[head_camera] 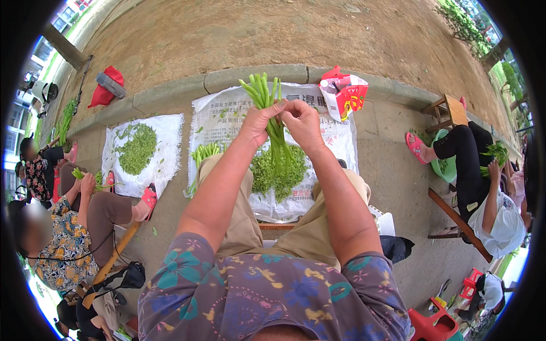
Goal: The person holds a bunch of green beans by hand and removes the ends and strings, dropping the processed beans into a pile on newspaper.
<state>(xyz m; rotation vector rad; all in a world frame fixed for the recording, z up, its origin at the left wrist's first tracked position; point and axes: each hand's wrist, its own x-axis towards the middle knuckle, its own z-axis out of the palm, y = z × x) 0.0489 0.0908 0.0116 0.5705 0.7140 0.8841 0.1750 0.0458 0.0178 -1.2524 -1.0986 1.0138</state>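
Observation:
A bunch of long green vegetable stems (265, 91) is gripped in my left hand (261, 123), cut ends pointing away from me and the thinner ends hanging down. My right hand (302, 123) touches the bunch from the right, thumb and finger pinched together near my left thumb; whether a stem is between them cannot be told. Below both hands, a heap of small green leaves (279, 170) lies on a white woven plastic sack (341, 149) bearing printed writing. More stems (204, 152) lie on the sack by my left knee.
A second white sack (170, 136) with leaves lies left. A red and white plastic bag (344, 91) is at the far right corner, near the stone kerb (256, 74). Seated people handle greens on both sides. At right are a green basin (448, 168) and a wooden stool (454, 110).

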